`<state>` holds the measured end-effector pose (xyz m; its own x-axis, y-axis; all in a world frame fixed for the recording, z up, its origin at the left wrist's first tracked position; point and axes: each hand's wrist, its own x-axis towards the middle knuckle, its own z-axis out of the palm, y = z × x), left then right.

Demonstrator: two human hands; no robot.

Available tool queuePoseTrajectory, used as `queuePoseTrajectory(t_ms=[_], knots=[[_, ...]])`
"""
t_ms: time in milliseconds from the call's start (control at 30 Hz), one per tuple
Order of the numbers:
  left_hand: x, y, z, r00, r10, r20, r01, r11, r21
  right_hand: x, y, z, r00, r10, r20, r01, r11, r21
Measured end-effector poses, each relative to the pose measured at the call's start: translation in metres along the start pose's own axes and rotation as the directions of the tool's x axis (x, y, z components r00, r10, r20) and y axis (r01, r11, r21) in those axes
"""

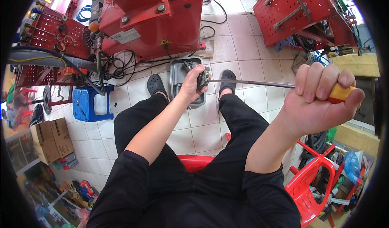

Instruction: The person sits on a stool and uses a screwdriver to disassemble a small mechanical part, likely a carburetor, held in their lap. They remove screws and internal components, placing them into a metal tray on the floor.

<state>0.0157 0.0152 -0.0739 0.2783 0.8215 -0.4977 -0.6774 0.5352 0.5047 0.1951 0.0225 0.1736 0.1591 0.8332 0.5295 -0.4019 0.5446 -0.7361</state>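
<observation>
Left hand (192,84) clamped on dark metal part (203,78), which pokes out past the fingers' right side, over gray tray (174,72) between dark clogs (155,83). Right hand (316,100) wrapped around yellow handle of long screwdriver (251,82); shaft runs left to the part, tip contact unclear. Red machine (182,27) beyond tray.

Screwdriver (253,82) — right of workpiece (206,76)
</observation>
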Motion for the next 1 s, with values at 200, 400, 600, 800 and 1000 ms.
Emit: queuePoseTrajectory(t_ms=[200, 400, 600, 800, 1000], knots=[[0.0, -0.012, -0.001, 0.99, -0.09, 0.106, 0.086, 0.995, 0.046, -0.002, 0.008, 0.005, 0.99, -0.137, -0.032, 0.133, 0.985, -0.108], [-0.003, -0.022, -0.003, 0.988, -0.126, 0.091, 0.124, 0.992, 0.018, 0.0, 0.012, 0.005, 0.995, -0.102, 0.008, 0.101, 0.993, 0.06], [-0.003, -0.034, -0.004, 0.981, -0.17, 0.089, 0.17, 0.985, 0.011, -0.006, 0.004, 0.005, 0.942, -0.118, 0.314, 0.082, 0.989, 0.126], [-0.004, -0.039, -0.006, 0.978, -0.182, 0.102, 0.18, 0.983, 0.029, -0.008, -0.002, 0.014, 0.983, 0.003, 0.184, 0.006, 0.999, -0.046], [-0.005, -0.04, -0.002, 0.97, -0.222, 0.098, 0.22, 0.975, 0.031, -0.005, -0.001, 0.012, 0.956, -0.059, 0.289, 0.06, 0.998, 0.005]])
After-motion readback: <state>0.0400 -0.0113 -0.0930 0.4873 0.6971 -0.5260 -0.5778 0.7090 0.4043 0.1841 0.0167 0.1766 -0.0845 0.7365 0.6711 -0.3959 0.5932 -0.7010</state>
